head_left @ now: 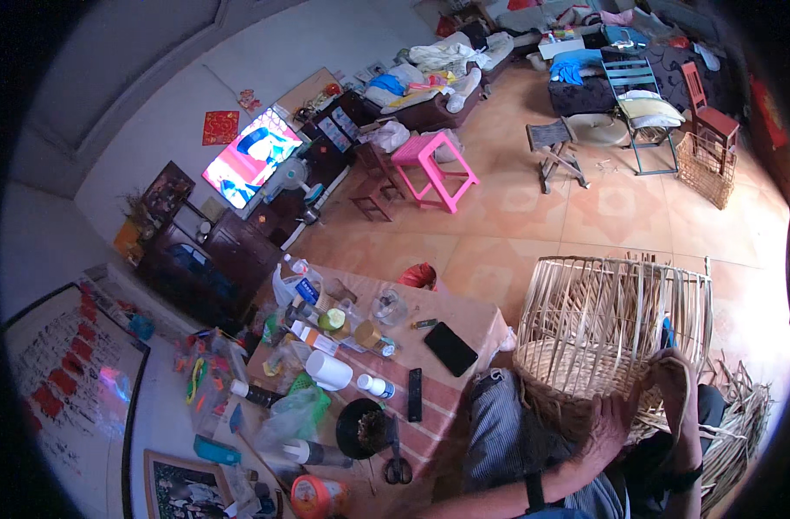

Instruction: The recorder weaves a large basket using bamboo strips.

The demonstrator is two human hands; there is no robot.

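Basket (pixel 575 350) | slats (pixel 577 303) pointing forward (woven end (pixel 546 368) nearer) | long axis unclear

Tan basket (pixel 577 368), near part close-woven, far slats spaced, beside table (pixel 473 313)

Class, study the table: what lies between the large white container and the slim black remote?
A small white-and-blue bottle lies between the large white container and the slim black remote; the head view shows it.
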